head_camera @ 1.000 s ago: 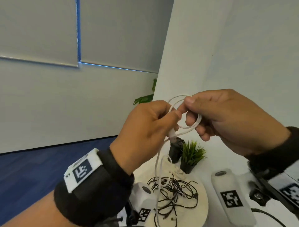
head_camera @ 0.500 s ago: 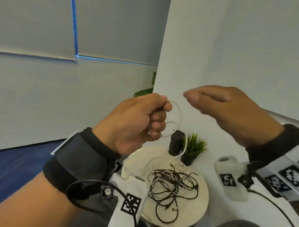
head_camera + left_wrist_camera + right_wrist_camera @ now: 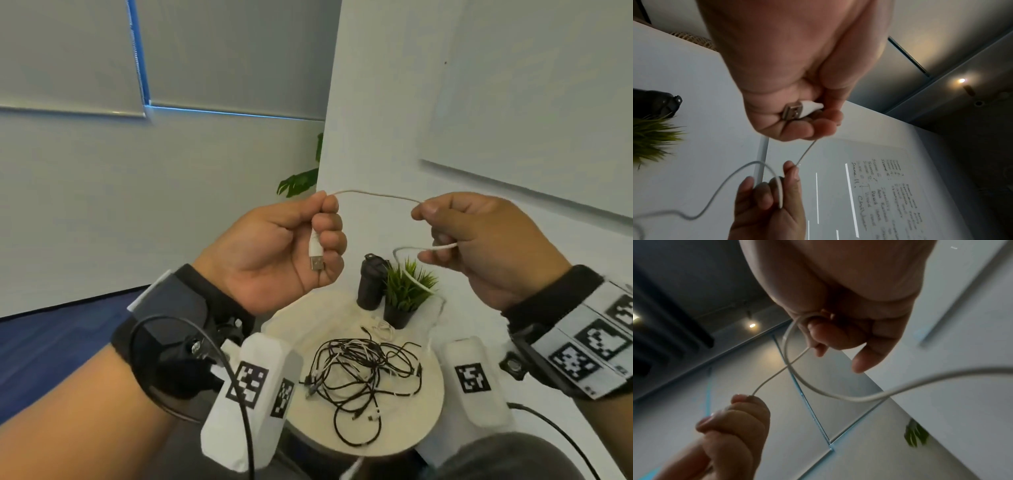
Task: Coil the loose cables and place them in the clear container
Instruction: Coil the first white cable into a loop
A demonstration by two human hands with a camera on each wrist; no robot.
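Observation:
I hold a thin white cable [image 3: 376,196] in the air between both hands. My left hand [image 3: 294,246] grips its end, and the USB plug [image 3: 315,257] sticks out below the curled fingers [image 3: 795,129]. My right hand [image 3: 462,236] pinches the white cable [image 3: 818,389] further along; the rest loops out under this hand and hangs down toward the table. A tangle of black and white cables [image 3: 363,370] lies on the round pale table [image 3: 428,421] below. No clear container shows in any view.
A black bottle [image 3: 371,284] and a small potted plant [image 3: 404,294] stand at the table's far edge. A white wall with a whiteboard [image 3: 531,102] rises on the right. Blue carpet [image 3: 51,342] lies to the left.
The small loop held a second ago is gone. My hands have moved apart, and a straight span of white cable now stretches between them. The left hand has turned palm up, showing the plug.

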